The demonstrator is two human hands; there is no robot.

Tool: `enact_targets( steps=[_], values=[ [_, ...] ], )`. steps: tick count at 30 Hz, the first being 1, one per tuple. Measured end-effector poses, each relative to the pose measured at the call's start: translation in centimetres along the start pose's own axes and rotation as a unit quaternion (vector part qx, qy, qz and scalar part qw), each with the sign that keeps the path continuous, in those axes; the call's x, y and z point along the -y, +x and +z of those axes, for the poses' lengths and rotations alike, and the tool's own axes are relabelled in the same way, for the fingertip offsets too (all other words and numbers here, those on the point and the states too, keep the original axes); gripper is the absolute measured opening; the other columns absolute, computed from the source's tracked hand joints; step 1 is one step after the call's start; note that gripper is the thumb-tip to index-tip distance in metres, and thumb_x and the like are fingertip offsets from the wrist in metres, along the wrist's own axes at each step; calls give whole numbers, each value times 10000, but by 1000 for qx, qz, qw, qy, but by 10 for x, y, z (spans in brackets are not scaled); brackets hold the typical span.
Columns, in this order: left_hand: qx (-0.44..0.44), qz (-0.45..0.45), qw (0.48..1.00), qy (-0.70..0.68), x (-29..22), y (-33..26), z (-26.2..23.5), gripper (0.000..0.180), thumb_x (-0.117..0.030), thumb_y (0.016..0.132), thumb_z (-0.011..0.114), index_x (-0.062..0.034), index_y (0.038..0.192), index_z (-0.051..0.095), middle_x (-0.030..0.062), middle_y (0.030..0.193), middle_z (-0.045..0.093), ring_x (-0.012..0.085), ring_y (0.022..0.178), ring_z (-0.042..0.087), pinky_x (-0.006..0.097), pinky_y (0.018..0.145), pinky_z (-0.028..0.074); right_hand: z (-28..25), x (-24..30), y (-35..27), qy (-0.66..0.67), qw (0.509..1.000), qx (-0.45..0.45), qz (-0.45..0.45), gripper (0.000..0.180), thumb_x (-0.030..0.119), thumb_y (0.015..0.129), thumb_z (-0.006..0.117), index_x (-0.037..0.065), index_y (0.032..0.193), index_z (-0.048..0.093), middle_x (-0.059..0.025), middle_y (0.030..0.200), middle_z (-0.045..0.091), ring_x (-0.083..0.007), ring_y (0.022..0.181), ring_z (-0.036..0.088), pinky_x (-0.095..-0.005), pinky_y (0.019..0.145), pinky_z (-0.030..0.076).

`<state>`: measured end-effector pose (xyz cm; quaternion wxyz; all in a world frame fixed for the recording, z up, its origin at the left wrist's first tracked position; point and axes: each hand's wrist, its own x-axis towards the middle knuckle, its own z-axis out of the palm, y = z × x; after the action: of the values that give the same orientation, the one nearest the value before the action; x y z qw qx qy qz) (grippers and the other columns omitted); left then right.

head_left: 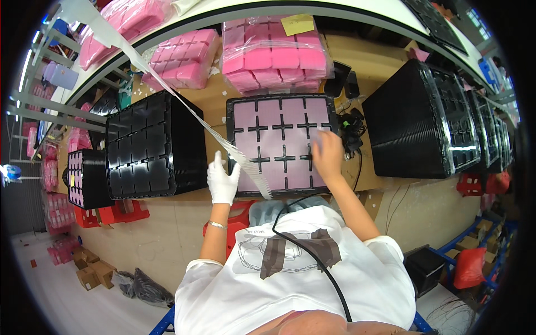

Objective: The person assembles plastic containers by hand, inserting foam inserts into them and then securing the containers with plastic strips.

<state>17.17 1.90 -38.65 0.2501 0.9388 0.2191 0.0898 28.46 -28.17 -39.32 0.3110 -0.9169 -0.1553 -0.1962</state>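
A black tray (230, 120) with a grid of compartments lies in front of me, with flat pink pieces (272, 140) in its compartments. At its left edge is my left hand (224, 183) in a white glove, fingers apart and nothing visible in them. My bare right hand (329, 153) is over the tray's right side, its fingers smeared by motion, so whatever they hold cannot be made out. A long pale ribbed strip (192, 113) hangs from the upper left across the view and covers part of the tray near my left hand.
Tall stacks of black trays stand left (139, 148) and right (410, 123) on the brown table (363, 47). Bagged pink foam-like pieces (273, 56) sit behind the tray, one with a yellow note (297, 24). Black cables (353, 131) lie at its right. A white shelf (357, 12) spans above.
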Motion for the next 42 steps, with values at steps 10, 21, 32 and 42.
enact_targets(
  steps=[10,21,32,42],
  values=[
    [-57,208,976,18,-28,65,43,590,-255,845,695,50,1315,511,245,1190,614,419,1127,576,493,992,444,136,14,57,-73,964,160,-197,588,398,968,519,12,1411,489,-129,1500,452,-232,1409,388,-551,1189,165],
    [41,222,946,235,-39,137,80,645,-465,1002,419,-26,1474,405,160,1533,407,263,1424,382,558,1168,186,144,16,62,-93,969,148,-173,617,408,967,516,9,1435,459,-116,1521,427,-217,1422,367,-565,1195,123],
    [54,264,947,171,-45,121,70,609,-422,988,473,-14,1440,440,170,1518,421,292,1423,371,558,1173,182,86,-39,57,-69,995,63,-45,513,260,977,513,1,1417,468,-142,1500,450,-259,1430,366,-548,1189,165],
    [20,288,936,201,-25,137,75,553,-401,999,464,-31,1409,489,159,1476,479,288,1393,413,536,1164,224,46,-95,64,-194,971,110,-82,450,299,991,489,135,1409,529,-51,1470,501,-248,1450,324,-560,1174,202]
  ],
)
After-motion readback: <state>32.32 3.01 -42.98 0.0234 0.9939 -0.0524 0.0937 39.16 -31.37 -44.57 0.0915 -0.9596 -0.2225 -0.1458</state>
